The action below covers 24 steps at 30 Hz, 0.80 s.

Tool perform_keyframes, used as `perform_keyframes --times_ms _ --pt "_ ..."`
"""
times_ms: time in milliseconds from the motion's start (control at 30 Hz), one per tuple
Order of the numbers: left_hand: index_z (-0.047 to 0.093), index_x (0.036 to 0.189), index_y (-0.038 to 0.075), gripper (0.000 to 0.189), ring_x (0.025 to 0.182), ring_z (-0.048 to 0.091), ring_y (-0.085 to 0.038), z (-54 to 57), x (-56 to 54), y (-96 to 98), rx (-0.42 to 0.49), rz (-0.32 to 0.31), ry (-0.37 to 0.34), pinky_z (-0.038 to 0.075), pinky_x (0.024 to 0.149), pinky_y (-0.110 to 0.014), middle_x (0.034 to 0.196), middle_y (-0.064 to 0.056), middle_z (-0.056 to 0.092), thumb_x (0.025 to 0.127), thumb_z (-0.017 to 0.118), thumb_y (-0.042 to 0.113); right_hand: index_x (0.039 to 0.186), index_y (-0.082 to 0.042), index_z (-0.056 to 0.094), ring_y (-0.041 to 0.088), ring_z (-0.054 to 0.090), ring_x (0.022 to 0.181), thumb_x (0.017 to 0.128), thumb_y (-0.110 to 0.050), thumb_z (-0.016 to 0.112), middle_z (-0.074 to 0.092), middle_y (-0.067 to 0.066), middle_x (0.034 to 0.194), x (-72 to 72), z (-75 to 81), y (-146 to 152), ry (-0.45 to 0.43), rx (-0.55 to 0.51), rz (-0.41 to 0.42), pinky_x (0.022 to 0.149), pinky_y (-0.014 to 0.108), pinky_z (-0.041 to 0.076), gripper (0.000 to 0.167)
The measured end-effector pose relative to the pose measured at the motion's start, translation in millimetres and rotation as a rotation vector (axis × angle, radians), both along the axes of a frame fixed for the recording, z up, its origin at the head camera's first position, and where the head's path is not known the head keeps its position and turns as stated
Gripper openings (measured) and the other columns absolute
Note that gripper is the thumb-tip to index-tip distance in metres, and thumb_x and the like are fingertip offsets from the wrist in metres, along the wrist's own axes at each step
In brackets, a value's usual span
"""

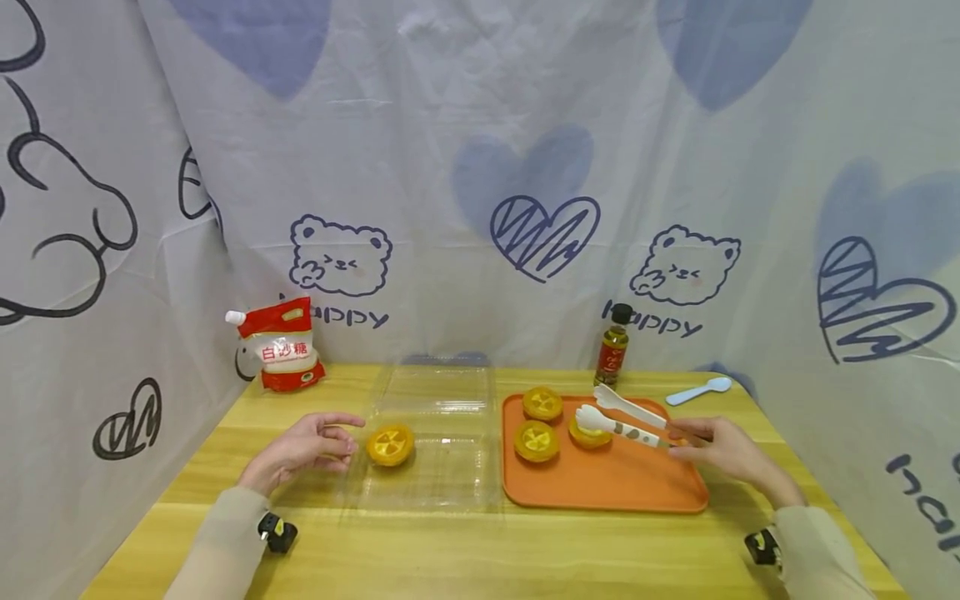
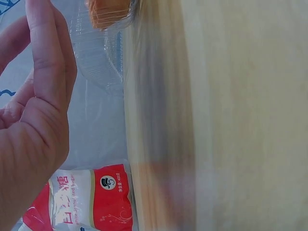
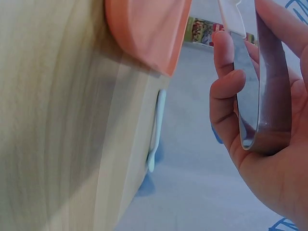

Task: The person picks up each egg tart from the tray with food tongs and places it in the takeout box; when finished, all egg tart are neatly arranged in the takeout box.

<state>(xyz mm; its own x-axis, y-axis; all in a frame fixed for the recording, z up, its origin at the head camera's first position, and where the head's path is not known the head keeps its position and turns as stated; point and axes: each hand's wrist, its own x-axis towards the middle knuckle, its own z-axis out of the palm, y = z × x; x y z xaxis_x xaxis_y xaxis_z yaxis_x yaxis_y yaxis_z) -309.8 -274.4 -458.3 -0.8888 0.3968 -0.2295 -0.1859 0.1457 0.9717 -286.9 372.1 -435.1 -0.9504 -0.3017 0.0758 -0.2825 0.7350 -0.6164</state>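
Observation:
My right hand (image 1: 723, 450) grips a pair of tongs (image 1: 637, 432) by the bent metal end, fingers curled round it. The tongs' white tips are spread apart over the orange tray (image 1: 630, 492), the nearer tip overlapping an egg tart (image 1: 588, 435) in the head view. Two more egg tarts lie at the tray's left side. Another egg tart (image 1: 390, 445) sits in the left part of a clear plastic box (image 1: 450, 492), whose lid is folded back. Beside that box's left edge is my left hand (image 1: 311, 450), holding nothing, its fingers extended in the left wrist view (image 2: 45, 62).
A red and white sugar bag (image 1: 288, 350) stands at the back left. Behind the tray is a small bottle (image 1: 613, 346) with a black cap. A pale blue spoon (image 1: 697, 392) lies at the back right. Printed curtains enclose the table (image 1: 420, 558).

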Motion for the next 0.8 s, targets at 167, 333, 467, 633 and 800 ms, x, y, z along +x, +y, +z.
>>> perform_keyframes --times_ms 167,333,467,633,800 --pt "0.036 0.144 -0.008 0.063 0.079 0.068 -0.02 0.4 -0.5 -0.3 -0.003 0.0 0.002 0.062 0.075 -0.034 0.092 -0.005 0.066 0.09 0.067 0.003 0.131 0.003 0.059 0.037 0.061 0.117 0.089 -0.033 0.072 0.069 0.016 0.12 -2.3 -4.2 4 -0.047 0.0 0.0 0.093 0.04 0.056 0.057" --pt "0.035 0.144 -0.008 0.065 0.078 0.068 -0.019 -0.4 -0.5 -0.5 -0.004 -0.001 0.004 0.062 0.074 -0.033 0.093 -0.005 0.066 0.09 0.068 0.003 0.132 0.007 0.056 0.033 0.062 0.116 0.09 -0.029 0.072 0.067 0.018 0.123 -0.9 -4.5 4 -0.137 -0.054 0.016 0.086 0.023 0.057 0.058" --pt "0.035 0.144 -0.008 0.064 0.077 0.068 -0.018 -0.5 -0.8 0.3 -0.002 -0.001 0.001 0.062 0.074 -0.033 0.093 -0.005 0.066 0.09 0.068 0.003 0.134 0.008 0.054 0.032 0.063 0.115 0.09 -0.031 0.071 0.065 0.02 0.125 -1.0 -4.3 4 -0.163 -0.076 0.029 0.084 0.017 0.055 0.061" --pt "0.035 0.144 -0.008 0.064 0.079 0.068 -0.02 0.8 -0.8 1.0 0.005 -0.005 -0.003 0.062 0.075 -0.034 0.094 -0.007 0.066 0.09 0.067 0.002 0.135 0.005 0.054 0.029 0.064 0.113 0.089 -0.033 0.072 0.064 0.021 0.128 -5.8 -9.7 6 -0.19 -0.093 0.044 0.084 0.02 0.057 0.063" --pt "0.034 0.144 -0.009 0.064 0.08 0.068 -0.02 2.5 0.2 0.2 0.006 -0.007 -0.005 0.062 0.076 -0.034 0.095 -0.009 0.066 0.09 0.067 0.002 0.136 0.007 0.053 0.029 0.065 0.112 0.087 -0.032 0.074 0.062 0.024 0.128 -9.5 -14.1 3 -0.193 -0.114 0.062 0.084 0.024 0.059 0.065"
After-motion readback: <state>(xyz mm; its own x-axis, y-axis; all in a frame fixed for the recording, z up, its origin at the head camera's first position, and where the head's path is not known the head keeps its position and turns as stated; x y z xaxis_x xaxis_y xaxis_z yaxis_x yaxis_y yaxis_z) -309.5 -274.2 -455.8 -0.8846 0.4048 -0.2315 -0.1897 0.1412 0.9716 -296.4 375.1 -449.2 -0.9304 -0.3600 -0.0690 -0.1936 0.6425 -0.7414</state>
